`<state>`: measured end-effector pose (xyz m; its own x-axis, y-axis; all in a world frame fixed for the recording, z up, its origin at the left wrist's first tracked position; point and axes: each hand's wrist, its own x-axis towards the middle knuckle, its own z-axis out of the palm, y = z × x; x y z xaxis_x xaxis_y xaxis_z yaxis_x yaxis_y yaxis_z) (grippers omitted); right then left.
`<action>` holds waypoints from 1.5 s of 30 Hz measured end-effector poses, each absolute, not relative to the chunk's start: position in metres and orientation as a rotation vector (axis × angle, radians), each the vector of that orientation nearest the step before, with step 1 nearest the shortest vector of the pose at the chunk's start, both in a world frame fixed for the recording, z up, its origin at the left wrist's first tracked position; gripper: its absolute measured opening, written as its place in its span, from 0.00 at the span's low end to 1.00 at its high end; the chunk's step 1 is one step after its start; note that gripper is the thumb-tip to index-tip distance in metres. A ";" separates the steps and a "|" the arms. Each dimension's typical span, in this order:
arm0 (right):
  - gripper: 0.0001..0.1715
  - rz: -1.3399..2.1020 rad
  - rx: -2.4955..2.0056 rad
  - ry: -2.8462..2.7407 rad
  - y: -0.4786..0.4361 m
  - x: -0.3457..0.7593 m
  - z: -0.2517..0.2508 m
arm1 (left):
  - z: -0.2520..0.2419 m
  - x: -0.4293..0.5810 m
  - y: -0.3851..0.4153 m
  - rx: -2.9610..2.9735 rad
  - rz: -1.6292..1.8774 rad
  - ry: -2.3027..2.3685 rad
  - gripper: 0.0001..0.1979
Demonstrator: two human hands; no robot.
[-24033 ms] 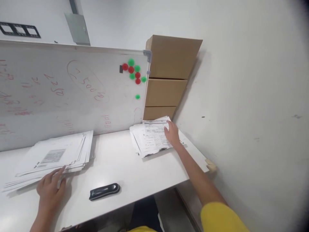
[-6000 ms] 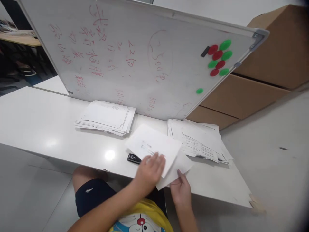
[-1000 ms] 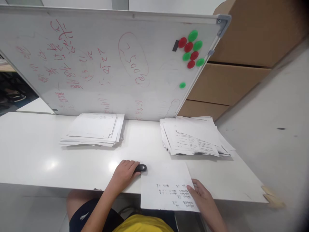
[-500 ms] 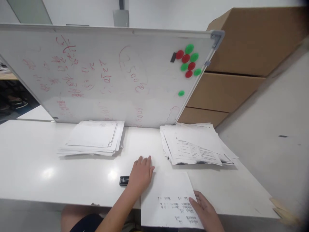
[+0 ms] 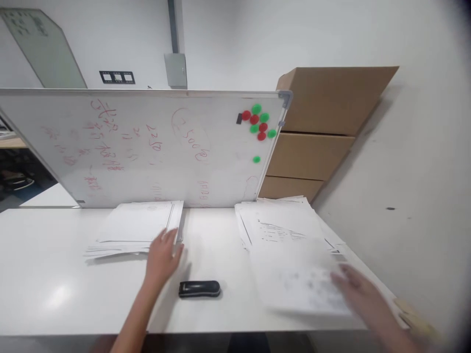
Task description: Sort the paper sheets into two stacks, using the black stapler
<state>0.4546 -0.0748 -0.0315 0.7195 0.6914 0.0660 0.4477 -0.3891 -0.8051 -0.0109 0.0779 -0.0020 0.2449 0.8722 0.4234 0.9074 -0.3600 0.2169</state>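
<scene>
My left hand reaches over the near right corner of the left paper stack, fingers apart and holding nothing. In my right hand a sheet of paper is pinched by its right edge; motion blurs it, and its print cannot be read. That sheet overlaps the front of the right paper stack, whose pages lie unevenly. Between the two hands a black stapler rests on the white table.
A whiteboard with red writing and red and green magnets stands along the table's back edge. Stacked cardboard boxes are behind it, beside the wall. A yellowish object shows at the table's right corner.
My left hand has moved left from the table's middle to the left stack, uncovering the stapler. My right hand has carried the sheet right and forward to the right stack. The view has tilted up.
</scene>
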 end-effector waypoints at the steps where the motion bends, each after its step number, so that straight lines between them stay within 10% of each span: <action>1: 0.28 0.269 -2.094 -0.841 -0.057 0.475 -0.021 | -0.005 -0.029 0.087 -2.319 -0.692 -1.810 0.30; 18: 0.34 -0.280 -1.747 -1.331 0.059 0.437 -0.014 | -0.025 -0.077 0.096 -2.143 -0.750 -1.903 0.23; 28: 0.34 1.294 -1.214 -0.879 -0.073 0.217 -0.044 | -0.003 0.004 0.007 -2.370 -0.954 -1.275 0.25; 36: 0.27 1.373 -1.322 -0.380 -0.077 0.216 -0.031 | -0.021 0.077 -0.070 -2.608 -0.965 -0.681 0.17; 45: 0.36 1.209 -1.533 -0.454 -0.094 0.297 -0.049 | -0.023 0.023 -0.006 -2.518 -0.875 -2.399 0.28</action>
<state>0.2966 -0.0937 -0.0491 0.4106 0.7933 -0.4496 -0.3013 -0.3473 -0.8880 0.0228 -0.0060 -0.0227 0.0351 0.9986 0.0387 0.7890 -0.0515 0.6122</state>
